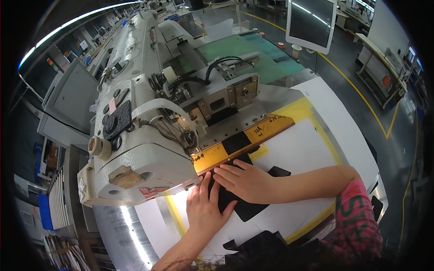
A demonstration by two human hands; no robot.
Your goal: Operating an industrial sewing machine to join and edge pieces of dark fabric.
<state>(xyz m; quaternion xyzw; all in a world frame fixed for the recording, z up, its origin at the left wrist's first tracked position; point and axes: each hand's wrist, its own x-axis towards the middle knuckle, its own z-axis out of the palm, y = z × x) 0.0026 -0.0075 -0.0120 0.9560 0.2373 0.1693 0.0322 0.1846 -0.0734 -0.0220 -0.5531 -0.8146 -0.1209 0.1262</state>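
Observation:
A piece of black fabric (247,210) lies on the white work surface, its far edge at an orange-yellow clamp plate (266,131) with handwritten marks. My left hand (207,210) rests on the fabric's left part, fingers stretched out toward the plate. Just to its right, my right hand (248,183) presses flat on the fabric with its fingers extended and close to the plate's front edge. Neither hand grips anything. The head of a large white sewing machine (140,167) stands close to the left fingertips. Both hands cover part of the fabric.
More black fabric (260,248) lies bunched near my body. Yellow tape (316,122) borders the white surface (303,162). Metal machine parts (226,99) rise behind the plate. A screen (312,22) stands at the far right, beside a green table area (253,49).

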